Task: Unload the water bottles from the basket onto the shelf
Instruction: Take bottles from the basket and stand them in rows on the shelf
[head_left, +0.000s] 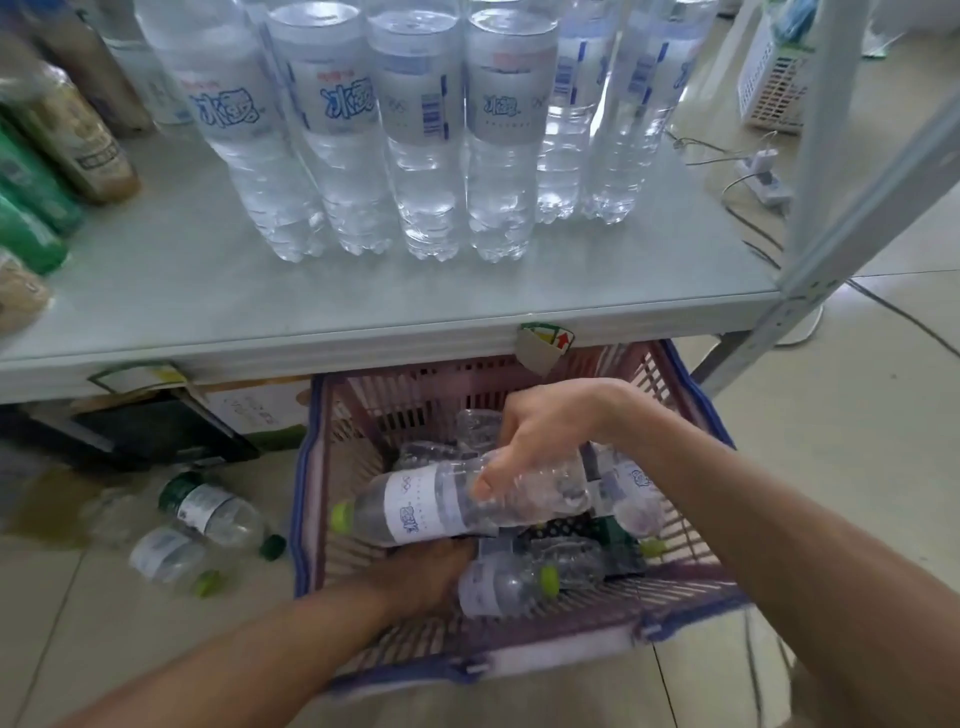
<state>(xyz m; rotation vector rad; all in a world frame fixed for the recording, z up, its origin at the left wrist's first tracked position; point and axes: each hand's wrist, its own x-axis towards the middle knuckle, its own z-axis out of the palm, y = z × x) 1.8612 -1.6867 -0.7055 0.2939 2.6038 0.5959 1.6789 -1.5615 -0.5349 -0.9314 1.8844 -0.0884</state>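
Low in the frame's centre, a pink basket (691, 577) sits on the floor below the shelf (363, 296). Both hands reach into it. The right hand (540, 431) grips a bottle (441, 506) from above, lying on its side with its green cap pointing left. The left hand (423, 574) cups under the same bottle, fingers hidden. More bottles lie in the basket beneath. Across the upper frame, a row of bottles (415, 130) stands upright on the shelf. At lower left, two loose bottles (202, 525) lie on the floor.
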